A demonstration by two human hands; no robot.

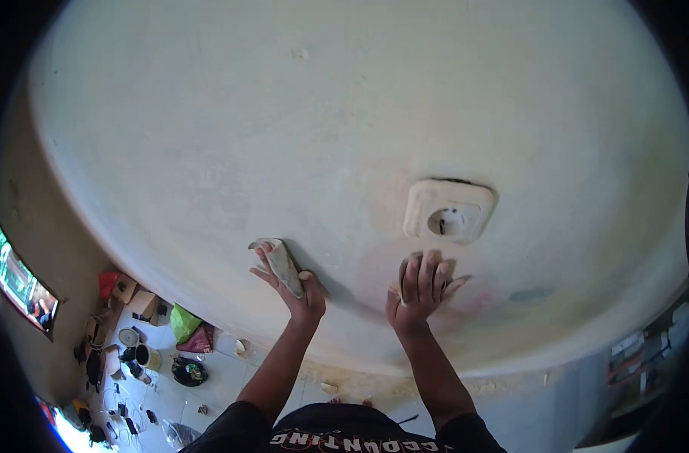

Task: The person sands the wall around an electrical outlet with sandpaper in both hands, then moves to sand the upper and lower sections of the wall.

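My left hand is against the pale wall, closed on a folded, worn piece of sandpaper. The sheet lies across the fingers, with the thumb along its right side. To the right, my right hand rests on the wall with its fingers bent and partly spread, the little finger pointing out to the right. Its palm side is hidden. Just above that hand is a white wall socket, with a dark gap along its frame's top edge. Faint pinkish and grey patches mark the wall around both hands.
Pale dust lies on the tiled floor along the wall's foot. At the lower left are a bucket, cardboard boxes, a green bag, a black bag and cables. A lit screen hangs on the left wall.
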